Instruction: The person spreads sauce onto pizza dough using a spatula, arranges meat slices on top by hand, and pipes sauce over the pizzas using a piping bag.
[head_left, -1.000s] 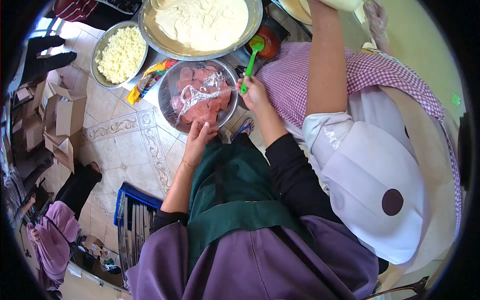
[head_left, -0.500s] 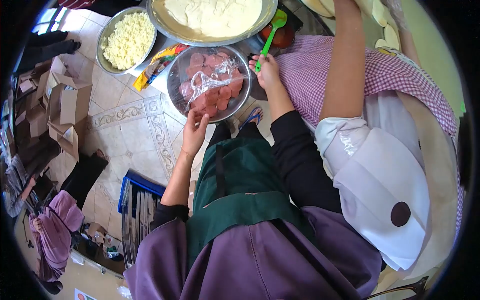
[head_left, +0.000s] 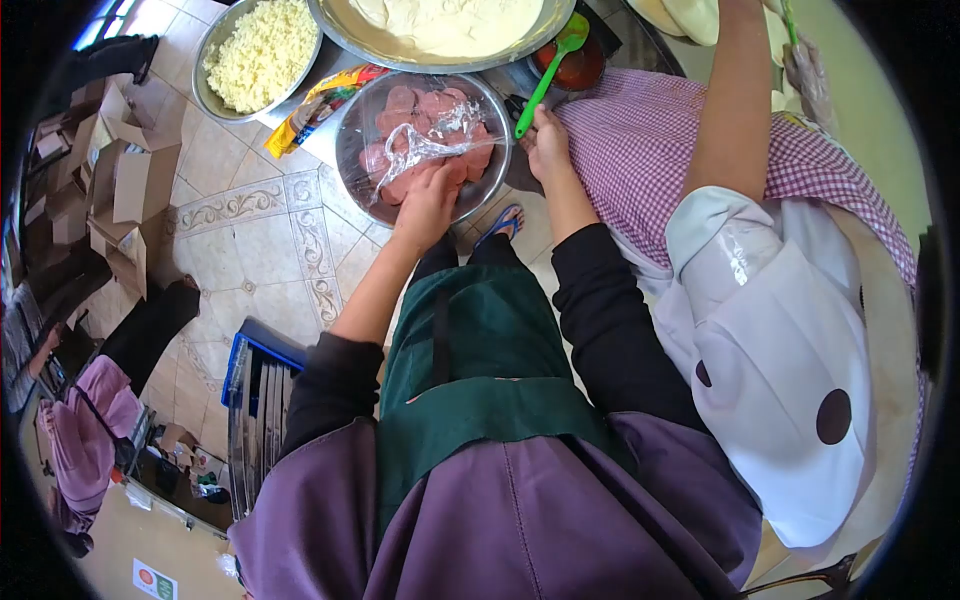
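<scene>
A steel bowl [head_left: 350,190] of round pink meat slices [head_left: 408,186] stands in front of me, partly covered with clear crinkled plastic [head_left: 425,148]. Over its near rim reaches my left hand [head_left: 428,208], its outstretched fingers touching the slices or the plastic; the fingertips are partly hidden. My right hand [head_left: 550,150] is just right of the bowl, fingers loosely curled and apart, beside the handle of a green spoon [head_left: 545,85]. The spoon leans on a small bowl of red sauce [head_left: 580,70]. Near that handle, a black object [head_left: 514,104] is too small to identify.
Beyond are a large bowl of creamy mixture [head_left: 440,25], a bowl of pale crumbly food [head_left: 255,60] and a yellow-red packet [head_left: 310,112]. At right, a co-worker's arm [head_left: 730,110] crosses a checked cloth [head_left: 640,150]. Cardboard boxes [head_left: 145,185] and a blue-edged crate [head_left: 240,370] stand left.
My left hand has moved from the bowl's near rim inward over the meat slices. My right hand has shifted right, off the spoon handle. The co-worker's arm has moved slightly right.
</scene>
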